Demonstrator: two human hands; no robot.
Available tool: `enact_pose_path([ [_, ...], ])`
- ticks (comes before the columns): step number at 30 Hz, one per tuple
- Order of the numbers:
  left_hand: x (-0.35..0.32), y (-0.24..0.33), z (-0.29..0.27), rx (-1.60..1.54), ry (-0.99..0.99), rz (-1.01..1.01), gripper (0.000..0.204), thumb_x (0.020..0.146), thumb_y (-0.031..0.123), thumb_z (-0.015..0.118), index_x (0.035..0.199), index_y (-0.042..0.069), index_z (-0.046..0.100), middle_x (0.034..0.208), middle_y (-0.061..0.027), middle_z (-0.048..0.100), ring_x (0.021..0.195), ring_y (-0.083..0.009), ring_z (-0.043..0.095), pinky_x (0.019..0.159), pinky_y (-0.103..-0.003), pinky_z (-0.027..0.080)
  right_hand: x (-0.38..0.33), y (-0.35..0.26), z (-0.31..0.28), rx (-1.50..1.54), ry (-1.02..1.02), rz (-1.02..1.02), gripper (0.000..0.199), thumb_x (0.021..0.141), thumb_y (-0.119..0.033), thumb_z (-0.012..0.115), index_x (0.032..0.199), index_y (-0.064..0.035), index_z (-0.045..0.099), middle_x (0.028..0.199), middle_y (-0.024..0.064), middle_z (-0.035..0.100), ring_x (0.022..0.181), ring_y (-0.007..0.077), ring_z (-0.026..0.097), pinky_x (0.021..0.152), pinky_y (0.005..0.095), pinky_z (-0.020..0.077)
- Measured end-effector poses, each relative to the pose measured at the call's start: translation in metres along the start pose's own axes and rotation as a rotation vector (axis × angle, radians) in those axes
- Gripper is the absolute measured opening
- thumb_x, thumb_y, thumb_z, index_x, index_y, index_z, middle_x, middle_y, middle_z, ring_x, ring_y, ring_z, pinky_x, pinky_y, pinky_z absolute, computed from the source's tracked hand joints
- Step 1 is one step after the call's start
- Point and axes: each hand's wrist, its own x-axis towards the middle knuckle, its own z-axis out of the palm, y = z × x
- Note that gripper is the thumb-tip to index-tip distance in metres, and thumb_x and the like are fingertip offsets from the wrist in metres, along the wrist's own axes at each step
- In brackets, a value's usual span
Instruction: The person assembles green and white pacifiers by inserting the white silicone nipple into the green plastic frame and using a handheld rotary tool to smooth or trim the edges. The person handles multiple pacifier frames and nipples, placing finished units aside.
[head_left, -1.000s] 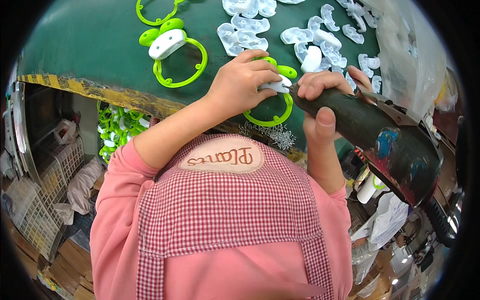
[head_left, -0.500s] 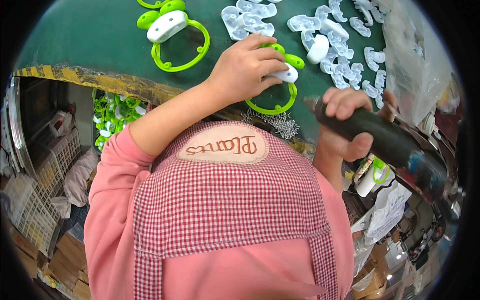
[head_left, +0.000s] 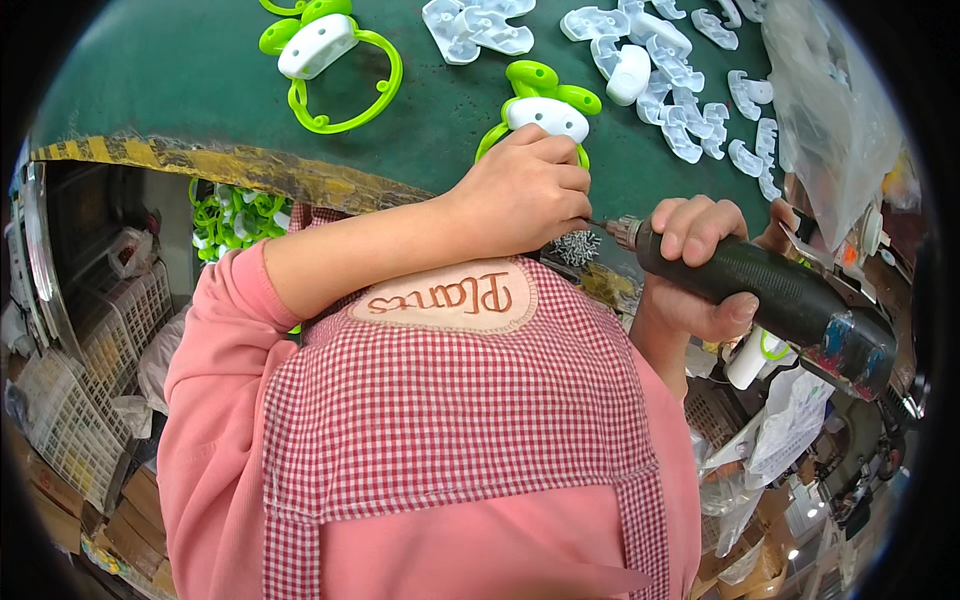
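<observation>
Nearer me than earlier, my left hand (head_left: 530,192) half-curls; what it holds I cannot tell. A black electric screwdriver (head_left: 785,292) fills my closed right hand (head_left: 693,232). Just beyond my left hand lies the white-capped green ring (head_left: 550,118), screws (head_left: 576,249) beside that hand.

We'd call the green tabletop (head_left: 200,90) smooth and mostly matt, but its yellow-and-black edge (head_left: 270,180) looks rough and scuffed. On the tabletop we've got a green knobbed ring (head_left: 533,75) and white block (head_left: 548,118), both smooth, glossy plastic, plus milky plastic shells (head_left: 680,133). Small metal screws (head_left: 577,248) sit at its near edge. Past its right side, we see crinkly clear plastic bag (head_left: 830,110). Black screwdriver (head_left: 770,285) over its near-right corner: mostly matt plastic. Gingham apron (head_left: 460,400) in front of it: plain woven cloth.
</observation>
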Motion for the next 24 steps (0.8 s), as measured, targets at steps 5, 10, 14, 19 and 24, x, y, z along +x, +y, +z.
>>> enact_pose_path([
  [5,0.0,0.001,-0.001,0.114,0.059,0.084,0.017,0.067,0.026,0.075,0.079,0.016,0.067,0.081,0.0069,0.06,0.085,-0.0139,0.057,0.078,-0.032,0.042,0.002,-0.005,0.003,0.031,-0.03,-0.042,0.091,0.078,-0.062,0.069,0.14,-0.0123,0.024,0.072,0.0051,0.055,0.06,0.017,0.055,0.063,0.0367,0.0483],
  [10,0.0,0.003,-0.011,0.245,0.071,0.12,0.023,0.064,0.028,0.075,0.081,0.016,0.065,0.083,0.0065,0.061,0.088,-0.0138,0.057,0.081,-0.032,0.043,0.006,-0.004,0.012,0.053,-0.075,-0.044,0.093,0.077,-0.062,0.07,0.14,-0.0117,0.023,0.074,0.0057,0.056,0.061,0.0179,0.056,0.064,0.038,0.0491],
  [14,0.01,-0.005,-0.031,0.232,0.213,-0.081,0.045,0.059,0.025,0.082,0.1,0.012,0.068,0.11,-0.0012,0.065,0.108,-0.0212,0.059,0.091,-0.04,0.044,0.021,0.01,0.025,-0.033,-0.053,-0.112,0.089,0.077,-0.061,0.071,0.134,-0.0092,0.028,0.075,0.0065,0.057,0.065,0.0194,0.057,0.068,0.0379,0.0488],
  [19,0.004,-0.048,-0.03,0.11,0.251,-0.125,0.035,0.061,0.019,0.081,0.093,0.009,0.071,0.115,-0.0019,0.065,0.109,-0.0245,0.059,0.098,-0.041,0.046,0.048,0.024,0.047,-0.117,-0.205,-0.054,0.068,0.078,-0.059,0.071,0.104,-0.0015,0.046,0.079,0.0066,0.059,0.076,0.0198,0.061,0.08,0.032,0.0466],
  [24,0.007,-0.054,-0.026,0.012,0.277,-0.157,0.03,0.061,0.016,0.081,0.089,0.01,0.071,0.111,-0.0006,0.065,0.105,-0.0232,0.06,0.098,-0.037,0.048,0.051,0.038,0.039,-0.236,-0.351,0.015,0.063,0.08,-0.04,0.077,0.117,-0.0016,0.042,0.088,0.0088,0.063,0.087,0.0189,0.062,0.088,0.0314,0.0444],
])
